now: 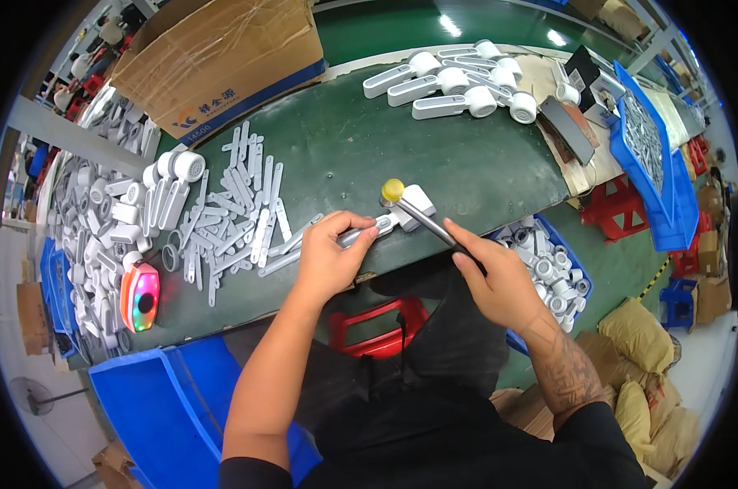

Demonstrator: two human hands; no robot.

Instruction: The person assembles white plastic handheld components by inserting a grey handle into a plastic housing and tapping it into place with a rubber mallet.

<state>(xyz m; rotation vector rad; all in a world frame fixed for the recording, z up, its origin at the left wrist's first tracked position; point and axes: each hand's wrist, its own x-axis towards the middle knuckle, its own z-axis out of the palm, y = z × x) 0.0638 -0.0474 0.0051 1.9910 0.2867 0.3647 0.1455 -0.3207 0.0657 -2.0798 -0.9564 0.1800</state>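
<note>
My right hand [497, 281] is closed round the shaft of a small hammer [428, 222] with a metal head and a yellow striking face. The hammer's head is over the joint of a light-grey plastic handle piece [383, 223] and its white squarish head; whether it touches cannot be made out. Thumb and fingers of my left hand [330, 254] pinch this handle piece near the table's front edge. Left of my left hand lies a loose heap of flat grey plastic strips [240, 204], several reaching close to my fingers.
Finished-looking white-headed pieces [450, 80] lie at the far side of the green table [328, 175]. A cardboard box [230, 65] stands at the back left. Piled white parts [100, 220] and a lit orange speaker-like device [141, 297] are left. A blue crate [583, 273] sits right, below the table.
</note>
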